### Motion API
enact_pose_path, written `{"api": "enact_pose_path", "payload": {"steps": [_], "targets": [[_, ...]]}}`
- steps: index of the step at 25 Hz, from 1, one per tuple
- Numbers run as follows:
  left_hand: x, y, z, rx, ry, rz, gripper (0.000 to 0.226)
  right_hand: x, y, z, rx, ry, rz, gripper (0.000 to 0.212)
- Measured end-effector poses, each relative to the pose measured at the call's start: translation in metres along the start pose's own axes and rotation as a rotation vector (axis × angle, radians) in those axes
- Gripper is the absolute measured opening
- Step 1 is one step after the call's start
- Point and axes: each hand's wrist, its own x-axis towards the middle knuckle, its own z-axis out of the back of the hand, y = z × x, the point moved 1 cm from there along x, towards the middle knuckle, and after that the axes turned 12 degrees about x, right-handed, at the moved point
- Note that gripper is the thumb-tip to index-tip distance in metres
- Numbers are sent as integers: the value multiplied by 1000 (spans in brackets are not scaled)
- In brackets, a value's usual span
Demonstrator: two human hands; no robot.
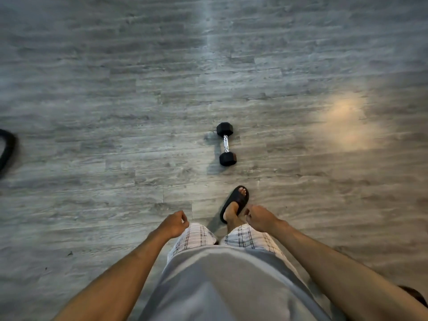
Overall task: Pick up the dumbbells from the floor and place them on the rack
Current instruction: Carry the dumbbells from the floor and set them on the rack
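Observation:
One small dumbbell with black hexagonal heads and a chrome handle lies on the grey wood-look floor, its handle pointing away from me. It is about a step ahead of my foot. My left hand hangs low by my left thigh with the fingers curled in and nothing in them. My right hand hangs by my right thigh, fingers likewise curled and empty. Both hands are well short of the dumbbell. No rack is in view.
My foot in a black slide sandal is stepped forward toward the dumbbell. A black curved object is cut off by the left edge. Grey plank floor stretches all around, with a warm light patch at the right.

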Motion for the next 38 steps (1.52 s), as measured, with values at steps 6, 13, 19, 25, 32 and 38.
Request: {"api": "enact_pose_path", "payload": {"steps": [6,13,19,25,32,38], "targets": [[57,-88,87,-177,-92,7,18,80,22,120,-50,7,3,25],[144,-149,152,-312,-33,41,18,171,53,196,-71,122,-64,22],[214,-185,210,-367,45,18,27,270,84,257,-67,127,-138,20],[321,-196,233,-453,113,106,17,400,82,274,34,177,-194,20],[482,-212,157,-709,152,370,29,552,-5,224,193,257,-467,20],[617,-205,70,-675,163,522,62,665,-85,158,405,72,-599,11]]}}
